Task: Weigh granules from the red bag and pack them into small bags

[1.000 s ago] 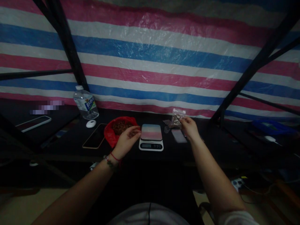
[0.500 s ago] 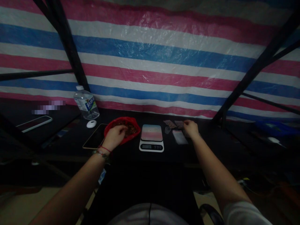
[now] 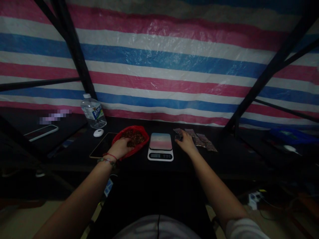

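My left hand (image 3: 120,147) rests over the near-left rim of a red plastic bag (image 3: 143,143), its thumb and fingers apart at the small brown pieces (image 3: 136,136) inside. My right hand (image 3: 186,142) has thumb and fingers around a small clear cup (image 3: 177,137), which is partly hidden. Between my hands stands a white kitchen scale (image 3: 160,156) with a blue-and-pink top and nothing on it. Several small clear packets of brown bits (image 3: 203,137) lie beyond and to the right of my right hand.
Left of the red bag lie a dark tablet (image 3: 101,146) and a white rounded case (image 3: 98,132). A plastic bottle (image 3: 93,111) stands behind them. A phone (image 3: 41,132) lies far left. Black metal posts (image 3: 77,56) flank a striped plastic sheet (image 3: 161,63).
My right hand has moved left from the packets to the clear cup. The pale zip bag beside the scale is no longer visible. My left hand's fingers have spread from a pinch.
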The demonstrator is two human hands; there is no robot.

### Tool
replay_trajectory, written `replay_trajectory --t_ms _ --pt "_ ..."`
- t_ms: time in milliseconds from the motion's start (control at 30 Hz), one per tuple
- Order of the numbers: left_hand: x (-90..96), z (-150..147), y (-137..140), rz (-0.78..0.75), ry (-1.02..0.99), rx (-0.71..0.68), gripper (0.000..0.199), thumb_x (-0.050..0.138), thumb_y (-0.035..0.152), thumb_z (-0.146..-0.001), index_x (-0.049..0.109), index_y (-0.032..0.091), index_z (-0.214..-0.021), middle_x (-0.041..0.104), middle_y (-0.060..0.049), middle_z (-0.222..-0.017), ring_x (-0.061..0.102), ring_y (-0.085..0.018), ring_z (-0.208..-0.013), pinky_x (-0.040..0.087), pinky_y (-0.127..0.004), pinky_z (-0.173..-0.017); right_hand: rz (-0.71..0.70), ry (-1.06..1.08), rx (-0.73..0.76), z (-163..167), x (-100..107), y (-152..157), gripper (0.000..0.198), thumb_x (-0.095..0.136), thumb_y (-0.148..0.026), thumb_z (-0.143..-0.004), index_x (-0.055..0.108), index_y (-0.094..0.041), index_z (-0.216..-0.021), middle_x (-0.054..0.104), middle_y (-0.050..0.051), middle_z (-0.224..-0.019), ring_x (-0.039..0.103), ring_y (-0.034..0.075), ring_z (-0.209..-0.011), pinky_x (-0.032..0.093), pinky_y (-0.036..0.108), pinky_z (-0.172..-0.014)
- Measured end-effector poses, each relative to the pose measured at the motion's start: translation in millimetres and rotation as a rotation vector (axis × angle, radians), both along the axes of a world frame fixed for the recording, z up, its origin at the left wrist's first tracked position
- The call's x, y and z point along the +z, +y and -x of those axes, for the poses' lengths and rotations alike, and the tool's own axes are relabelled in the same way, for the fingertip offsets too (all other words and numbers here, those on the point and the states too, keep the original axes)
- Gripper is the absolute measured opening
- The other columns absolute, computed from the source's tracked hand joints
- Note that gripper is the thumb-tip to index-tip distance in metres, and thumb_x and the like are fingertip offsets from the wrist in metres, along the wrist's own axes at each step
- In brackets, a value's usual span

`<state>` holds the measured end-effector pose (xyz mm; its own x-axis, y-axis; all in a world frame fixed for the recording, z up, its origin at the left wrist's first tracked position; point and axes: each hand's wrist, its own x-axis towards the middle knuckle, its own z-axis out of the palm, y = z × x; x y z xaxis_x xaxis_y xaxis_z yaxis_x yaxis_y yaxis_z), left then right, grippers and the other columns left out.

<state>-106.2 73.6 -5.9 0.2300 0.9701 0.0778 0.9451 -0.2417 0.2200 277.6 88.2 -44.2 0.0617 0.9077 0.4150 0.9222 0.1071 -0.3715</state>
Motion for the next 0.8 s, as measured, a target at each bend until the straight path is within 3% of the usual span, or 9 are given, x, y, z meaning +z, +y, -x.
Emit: replay_trajectory --t_ms 200,367,567,700,800 --pt "-9.4 -4.7 8.5 -0.055 0.059 0.036 0.06 0.051 0.052 -0.078 0.058 0.01 -0.12 0.06 -0.018 -0.12 0.054 -0.031 -0.113 0.039 -0.038 -0.097 0.011 -0.039 0.03 9.5 -13.1 16.7 0.043 0.056 -0.022 -0.078 0.057 -0.009 -0.119 0.061 0.016 -0.116 0.054 0.026 -0.113 0.037 0.038 -0.101" --pt "-13.1 -11.5 8.9 -0.046 0.072 0.064 0.048 0.045 0.047 -0.084 0.06 0.016 -0.117 0.062 -0.015 -0.116 0.058 -0.028 -0.106 0.041 -0.037 -0.092 -0.156 0.041 0.083 11.6 -19.1 10.8 0.041 0.057 -0.028 -0.079 0.059 -0.015 -0.118 0.06 0.013 -0.116 0.052 0.026 -0.114 0.04 0.041 -0.099" --pt "-7.7 -12.4 2.7 -0.117 -0.024 -0.061 0.039 0.048 0.037 -0.084 0.062 0.017 -0.114 0.064 -0.011 -0.116 0.057 -0.025 -0.107 0.041 -0.032 -0.095 -0.318 0.197 0.193 21.8 -5.6 2.4 0.045 0.058 -0.024 -0.077 0.054 -0.014 -0.121 0.059 0.013 -0.118 0.053 0.024 -0.112 0.042 0.041 -0.098" --pt "6.2 2.6 -0.3 -0.129 -0.035 -0.039 0.042 0.046 0.039 -0.084 0.063 0.015 -0.114 0.064 -0.012 -0.116 0.057 -0.025 -0.108 0.04 -0.032 -0.097 -0.229 0.33 0.297 64.5 15.9 -4.1 0.04 0.063 -0.026 -0.075 0.058 -0.015 -0.112 0.063 0.01 -0.106 0.06 0.021 -0.096 0.049 0.037 -0.086" --pt "22.4 16.7 -6.2 -0.082 -0.035 0.012 0.044 0.048 0.047 -0.082 0.065 0.017 -0.109 0.066 -0.012 -0.112 0.059 -0.027 -0.105 0.042 -0.033 -0.095 -0.09 0.302 0.535 114.0 34.1 -8.4 0.039 0.063 -0.024 -0.076 0.058 -0.019 -0.114 0.062 0.007 -0.109 0.06 0.018 -0.093 0.05 0.031 -0.08"
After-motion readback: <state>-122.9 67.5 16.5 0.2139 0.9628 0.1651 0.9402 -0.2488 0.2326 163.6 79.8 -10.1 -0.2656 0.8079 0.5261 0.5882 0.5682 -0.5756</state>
